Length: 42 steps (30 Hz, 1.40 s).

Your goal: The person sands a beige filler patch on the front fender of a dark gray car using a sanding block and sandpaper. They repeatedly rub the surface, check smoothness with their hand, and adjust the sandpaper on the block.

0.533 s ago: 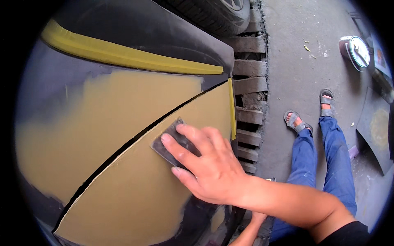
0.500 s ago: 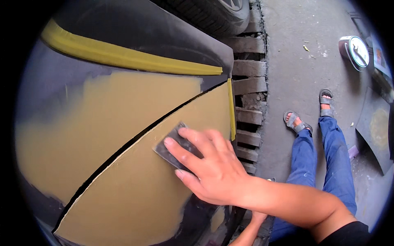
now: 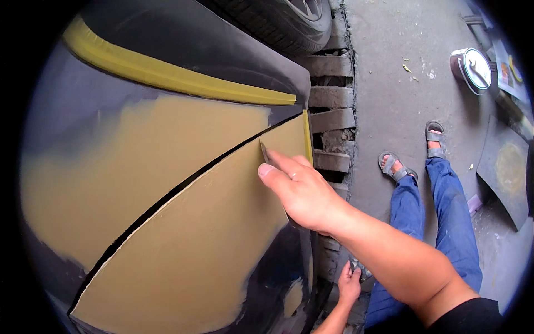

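My right hand (image 3: 303,186) grips a thin, dark putty spreader (image 3: 263,150), seen nearly edge-on with thumb and fingers on either side. It stands against the tan-coated panel (image 3: 194,245), right of the dark curved gap and near its upper end. My fingers hide most of the blade. Lower down, my left hand (image 3: 349,285) is closed on a small dark, flat piece (image 3: 356,267) with pale smears. My right forearm partly covers it, so its kind is unclear. A thin pale ridge runs along the panel's edge beside the gap.
Yellow masking tape (image 3: 178,72) follows the panel's upper edge, and a short strip (image 3: 307,136) its right edge. Beyond are a tyre (image 3: 278,25) and a slatted floor channel (image 3: 332,119). A lidded can (image 3: 471,70) and a loose dark panel (image 3: 506,172) stand at right.
My right hand has moved up and right along the panel, turning the spreader from lying nearly flat to edge-on. More of my left hand and its piece now shows.
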Available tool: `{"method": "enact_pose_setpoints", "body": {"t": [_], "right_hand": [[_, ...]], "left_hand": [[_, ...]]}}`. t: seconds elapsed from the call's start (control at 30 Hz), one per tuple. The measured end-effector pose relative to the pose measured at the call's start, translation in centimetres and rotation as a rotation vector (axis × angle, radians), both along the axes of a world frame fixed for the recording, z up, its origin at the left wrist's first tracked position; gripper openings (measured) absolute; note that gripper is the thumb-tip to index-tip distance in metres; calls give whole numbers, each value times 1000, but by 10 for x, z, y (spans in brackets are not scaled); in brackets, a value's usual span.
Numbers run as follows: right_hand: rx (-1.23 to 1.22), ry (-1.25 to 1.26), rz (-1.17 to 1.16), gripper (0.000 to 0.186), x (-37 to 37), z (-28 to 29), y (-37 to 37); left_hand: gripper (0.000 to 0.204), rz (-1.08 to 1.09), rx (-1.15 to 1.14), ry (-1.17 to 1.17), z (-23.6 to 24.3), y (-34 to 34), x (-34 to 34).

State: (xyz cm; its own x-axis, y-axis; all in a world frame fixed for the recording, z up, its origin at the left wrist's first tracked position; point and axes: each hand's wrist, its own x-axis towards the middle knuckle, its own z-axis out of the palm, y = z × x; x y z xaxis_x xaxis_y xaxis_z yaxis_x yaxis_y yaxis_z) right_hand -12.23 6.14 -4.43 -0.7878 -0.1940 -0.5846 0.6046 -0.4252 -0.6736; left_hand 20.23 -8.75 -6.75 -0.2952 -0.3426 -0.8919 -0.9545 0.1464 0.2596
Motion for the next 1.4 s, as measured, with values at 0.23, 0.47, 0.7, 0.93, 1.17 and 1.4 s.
{"method": "enact_pose_setpoints", "body": {"t": [0.23, 0.47, 0.7, 0.93, 1.17, 1.4], "right_hand": [[25, 104, -30, 62, 2, 32, 1], [145, 279, 8, 57, 9, 68, 0], [182, 319, 17, 59, 25, 40, 6], [-199, -20, -63, 63, -6, -13, 5], [61, 133, -31, 61, -2, 43, 5], [108, 364, 45, 55, 14, 85, 8]], "left_hand": [[45, -192, -49, 30, 25, 21, -23], [42, -101, -32, 2, 11, 0, 10], [42, -369, -133, -73, 13, -1, -5], [45, 35, 65, 89, -4, -17, 17], [41, -204, -20, 74, 19, 5, -7], [40, -236, -56, 52, 7, -9, 14]]}}
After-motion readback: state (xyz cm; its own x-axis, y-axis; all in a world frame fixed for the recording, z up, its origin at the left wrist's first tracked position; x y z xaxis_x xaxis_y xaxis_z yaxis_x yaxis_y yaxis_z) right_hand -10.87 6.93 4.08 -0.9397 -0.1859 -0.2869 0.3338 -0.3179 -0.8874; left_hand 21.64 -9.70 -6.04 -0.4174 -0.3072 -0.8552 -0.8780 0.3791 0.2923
